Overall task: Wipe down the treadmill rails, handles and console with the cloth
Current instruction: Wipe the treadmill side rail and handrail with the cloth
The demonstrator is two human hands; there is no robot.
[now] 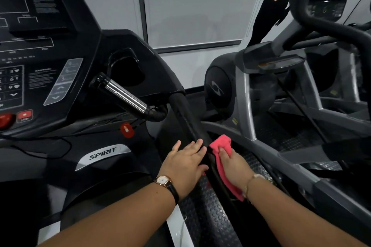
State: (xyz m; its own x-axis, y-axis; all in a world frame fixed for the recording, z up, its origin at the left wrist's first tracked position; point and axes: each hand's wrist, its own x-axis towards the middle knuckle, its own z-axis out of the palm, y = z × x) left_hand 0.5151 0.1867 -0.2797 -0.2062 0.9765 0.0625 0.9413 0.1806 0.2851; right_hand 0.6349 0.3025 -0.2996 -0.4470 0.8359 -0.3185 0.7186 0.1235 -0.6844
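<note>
The black right side rail point(185, 114) of the treadmill runs from the console down toward me. My left hand point(185, 163) rests flat on the rail's inner side with its fingers straight. My right hand point(233, 166) holds a pink cloth point(219, 146) against the rail's outer side; the cloth bunches above the fingers and hangs down past the wrist. The console point(36, 50) with its keypad and red stop button fills the upper left. A chrome pulse handle point(122, 94) sticks out below the console's cup holder.
A red safety clip point(127, 130) hangs on a cord under the console. A grey elliptical machine point(261, 90) stands close on the right, with studded foot plates beside the rail. A white wall panel is behind.
</note>
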